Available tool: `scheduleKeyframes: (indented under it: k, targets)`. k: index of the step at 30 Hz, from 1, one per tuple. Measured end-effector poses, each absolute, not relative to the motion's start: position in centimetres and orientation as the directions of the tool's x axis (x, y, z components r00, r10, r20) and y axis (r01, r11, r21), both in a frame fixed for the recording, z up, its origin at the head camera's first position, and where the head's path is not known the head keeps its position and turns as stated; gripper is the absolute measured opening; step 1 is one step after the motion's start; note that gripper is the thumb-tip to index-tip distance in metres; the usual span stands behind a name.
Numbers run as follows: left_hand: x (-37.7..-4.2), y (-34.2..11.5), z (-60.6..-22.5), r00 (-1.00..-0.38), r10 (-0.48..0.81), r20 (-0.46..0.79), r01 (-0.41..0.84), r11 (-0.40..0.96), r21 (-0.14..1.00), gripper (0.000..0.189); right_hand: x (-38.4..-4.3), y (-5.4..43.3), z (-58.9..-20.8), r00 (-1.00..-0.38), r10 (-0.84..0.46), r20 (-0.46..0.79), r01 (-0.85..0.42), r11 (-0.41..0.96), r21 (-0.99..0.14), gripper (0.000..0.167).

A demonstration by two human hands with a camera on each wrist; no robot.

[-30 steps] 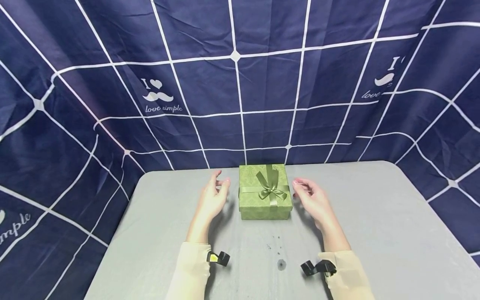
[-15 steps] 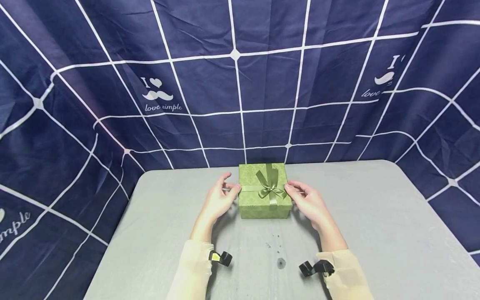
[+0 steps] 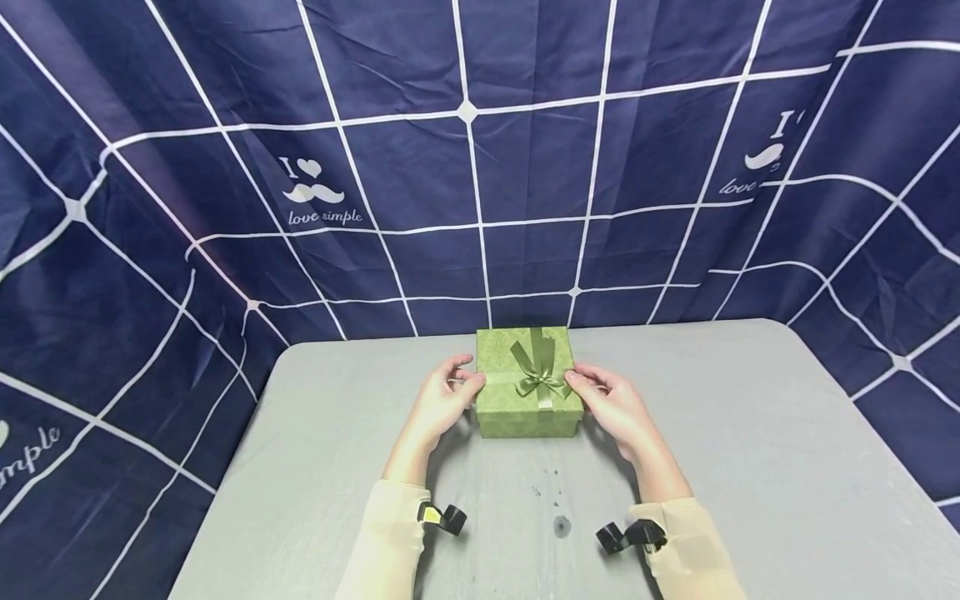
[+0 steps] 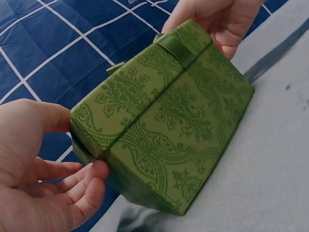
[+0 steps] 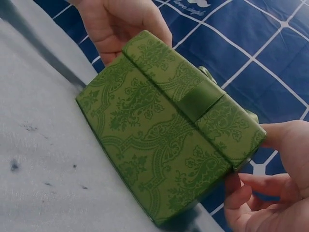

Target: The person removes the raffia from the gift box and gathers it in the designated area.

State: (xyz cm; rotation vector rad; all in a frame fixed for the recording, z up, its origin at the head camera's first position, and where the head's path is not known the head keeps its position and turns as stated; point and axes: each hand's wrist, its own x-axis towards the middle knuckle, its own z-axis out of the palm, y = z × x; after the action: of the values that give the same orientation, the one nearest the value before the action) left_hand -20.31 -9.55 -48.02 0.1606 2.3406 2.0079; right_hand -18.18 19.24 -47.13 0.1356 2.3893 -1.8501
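A green patterned gift box (image 3: 527,424) rests on the grey table, its lid (image 3: 498,350) seated on top. A green ribbon with a bow (image 3: 543,383) crosses the lid. My left hand (image 3: 442,404) grips the lid's left side, the thumb at the top edge. In the left wrist view its fingertips (image 4: 100,170) are at the seam under the lid's rim. On the opposite side my right hand (image 3: 618,408) pinches the lid likewise, with fingertips (image 5: 232,182) just below the rim in the right wrist view.
The grey table (image 3: 330,467) reaches back to a navy curtain (image 3: 420,183) with white grid lines, which also hangs at both sides. Dark spots (image 3: 562,526) mark the table in front of the box. Each sleeve carries a black wrist camera (image 3: 453,520).
Both hands have moved inward from beside the box and taken hold of the lid's left and right sides. The box has stayed in place.
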Motion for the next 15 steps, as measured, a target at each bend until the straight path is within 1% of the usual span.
scheduleKeyframes:
  k: [7,15]
  targets:
    - [-20.30,-9.41,-47.94,-0.994,0.105,0.011,0.025,0.128,0.991,0.054,-18.08,19.05,-46.92,-0.989,0.017,-0.144,0.144,0.245,-0.959,0.061]
    - [-20.31,-9.34,-47.86,-0.996,0.086,0.013,0.025,0.132,0.991,0.054,-18.01,18.95,-46.91,-0.992,0.025,-0.123,0.126,0.264,-0.956,0.059]
